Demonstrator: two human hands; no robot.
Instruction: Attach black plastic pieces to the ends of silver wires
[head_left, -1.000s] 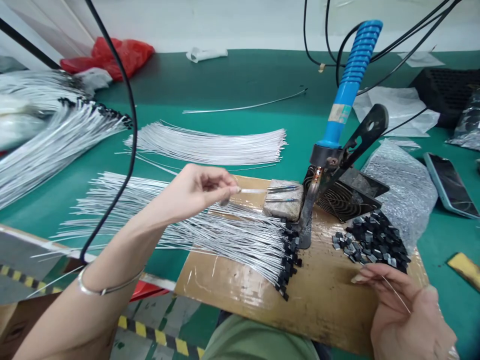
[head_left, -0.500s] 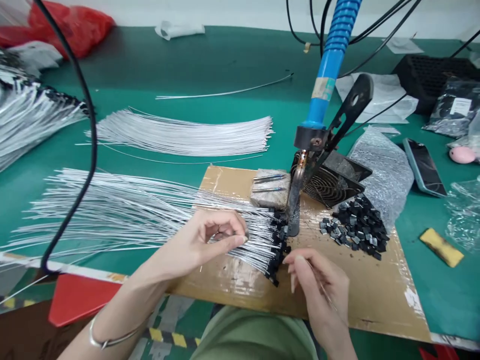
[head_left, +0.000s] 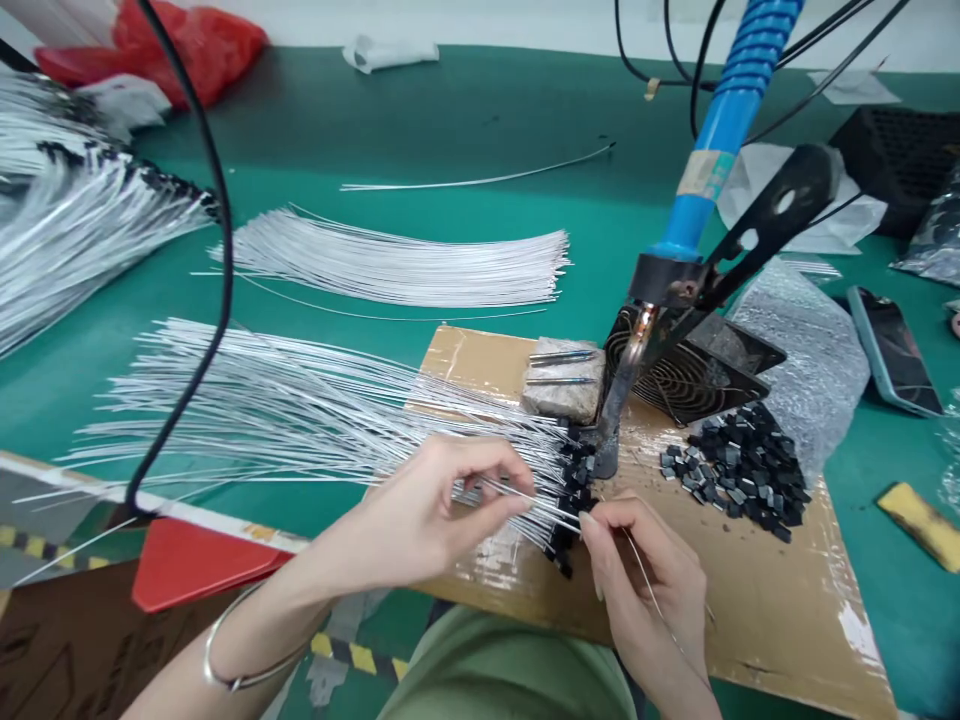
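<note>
My left hand (head_left: 465,495) pinches a thin white wire (head_left: 551,507) above a fanned bundle of white wires (head_left: 300,410). The bundle's right ends carry black connectors (head_left: 576,480) on a cardboard sheet (head_left: 750,610). Thumb and forefinger of my right hand (head_left: 649,580) are closed at the right end of the held wire; whatever small part sits at the fingertips is hidden. A thin bent strand (head_left: 643,578) runs across that palm. Just above the connectors stands a soldering iron with a blue handle (head_left: 686,220) and its metal tip (head_left: 636,350).
Small black connector pieces (head_left: 750,465) lie heaped on the right. A fan (head_left: 675,380), a grey block (head_left: 562,385) and a phone (head_left: 896,350) are near. More white wires (head_left: 420,262) lie behind. A black cable (head_left: 217,200) hangs at left.
My hands have come closer together, and a white wire now spans between their fingertips. The whole view has shifted, so the table's things appear farther right.
</note>
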